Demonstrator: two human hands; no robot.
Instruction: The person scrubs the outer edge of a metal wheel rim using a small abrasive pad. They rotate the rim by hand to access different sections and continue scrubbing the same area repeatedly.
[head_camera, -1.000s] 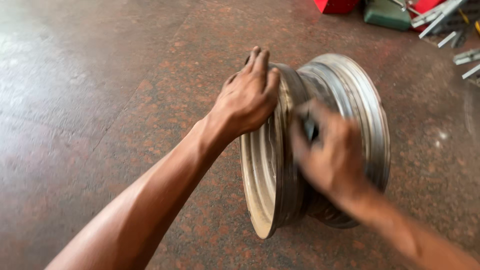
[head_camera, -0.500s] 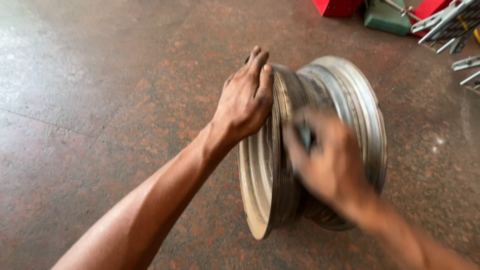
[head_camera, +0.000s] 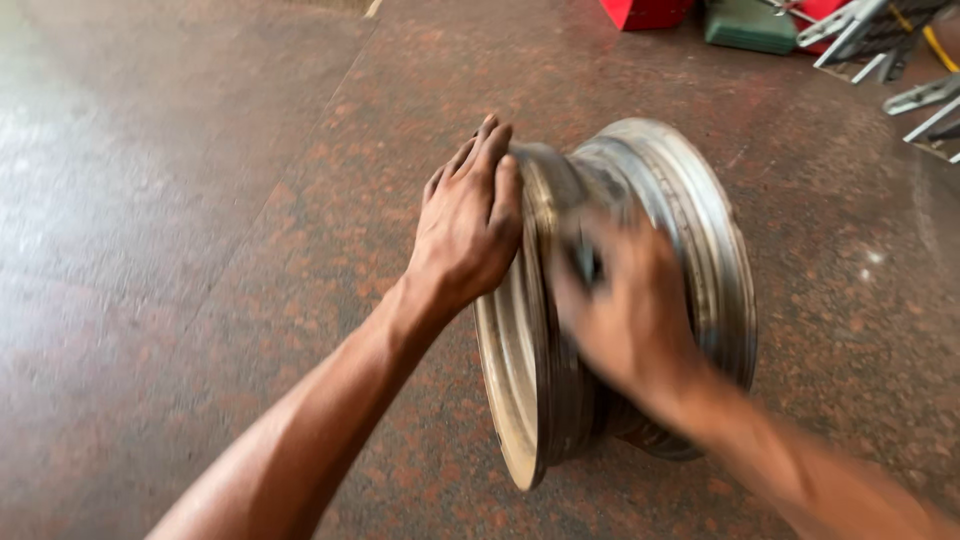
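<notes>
The metal wheel rim (head_camera: 620, 300) stands on edge on the speckled stone floor (head_camera: 200, 200), its axle line lying level and running from near left to far right, open face toward my left. My left hand (head_camera: 468, 225) lies flat over the top of the near flange, fingers (head_camera: 490, 150) stretched out and pressing, not curled round anything. My right hand (head_camera: 625, 310) is on the barrel between the two flanges, blurred, closed round something small and dark I cannot make out. Both hands touch the rim; red and green boxes (head_camera: 700, 15) and metal brackets (head_camera: 900, 60) lie well apart at the far right
</notes>
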